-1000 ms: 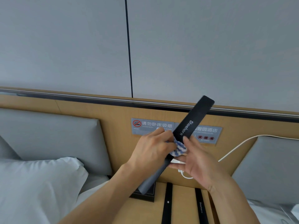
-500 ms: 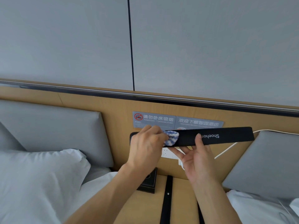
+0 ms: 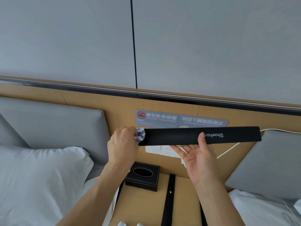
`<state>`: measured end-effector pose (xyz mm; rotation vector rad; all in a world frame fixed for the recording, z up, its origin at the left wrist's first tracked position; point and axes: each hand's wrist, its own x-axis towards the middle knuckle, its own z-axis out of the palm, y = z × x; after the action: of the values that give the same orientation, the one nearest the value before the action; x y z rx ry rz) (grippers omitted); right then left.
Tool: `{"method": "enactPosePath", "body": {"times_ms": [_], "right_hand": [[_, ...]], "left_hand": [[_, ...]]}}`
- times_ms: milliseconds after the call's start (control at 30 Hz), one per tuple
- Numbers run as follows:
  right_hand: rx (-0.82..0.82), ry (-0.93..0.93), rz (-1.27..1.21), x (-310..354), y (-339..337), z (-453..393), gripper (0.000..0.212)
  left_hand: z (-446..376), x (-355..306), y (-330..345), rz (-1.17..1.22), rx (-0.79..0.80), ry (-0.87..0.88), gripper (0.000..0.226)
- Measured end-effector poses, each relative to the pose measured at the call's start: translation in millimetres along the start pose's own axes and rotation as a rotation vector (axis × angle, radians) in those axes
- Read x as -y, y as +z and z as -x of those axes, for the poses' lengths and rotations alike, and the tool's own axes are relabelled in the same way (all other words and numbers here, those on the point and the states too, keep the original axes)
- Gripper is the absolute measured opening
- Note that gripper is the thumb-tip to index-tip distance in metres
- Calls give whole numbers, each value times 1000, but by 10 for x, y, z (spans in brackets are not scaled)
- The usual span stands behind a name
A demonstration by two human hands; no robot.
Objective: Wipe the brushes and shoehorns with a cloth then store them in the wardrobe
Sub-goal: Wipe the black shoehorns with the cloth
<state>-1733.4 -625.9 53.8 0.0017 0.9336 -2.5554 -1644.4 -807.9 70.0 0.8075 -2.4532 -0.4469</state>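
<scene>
Above the wooden counter (image 3: 141, 207) between two beds, a black shoehorn (image 3: 187, 136) lies level in the air, its printed word upside down. At its left end the left hand (image 3: 122, 144) pinches a blue-and-white cloth (image 3: 140, 135) against it. Under it the right hand (image 3: 198, 159) holds it, thumb on the front face, fingers behind. On the counter lie a black tissue box (image 3: 143, 176) and another black strip (image 3: 169, 198).

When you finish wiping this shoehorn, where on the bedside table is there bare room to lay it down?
Bare wood shows on the bedside table between the tissue box and the black strip, running toward the near edge. Right of that strip, the right hand and forearm hide the surface, so that side is uncertain.
</scene>
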Motion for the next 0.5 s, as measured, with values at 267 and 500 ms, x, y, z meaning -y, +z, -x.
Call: {"method": "enactPosePath", "body": {"times_ms": [267, 500], "right_hand": [[-25, -13, 147, -107, 63, -22, 29], [137, 123, 375, -188, 42, -4, 33]], "left_hand": [[123, -267, 113, 82, 103, 49, 14], [185, -498, 120, 304, 177, 162, 13]]}}
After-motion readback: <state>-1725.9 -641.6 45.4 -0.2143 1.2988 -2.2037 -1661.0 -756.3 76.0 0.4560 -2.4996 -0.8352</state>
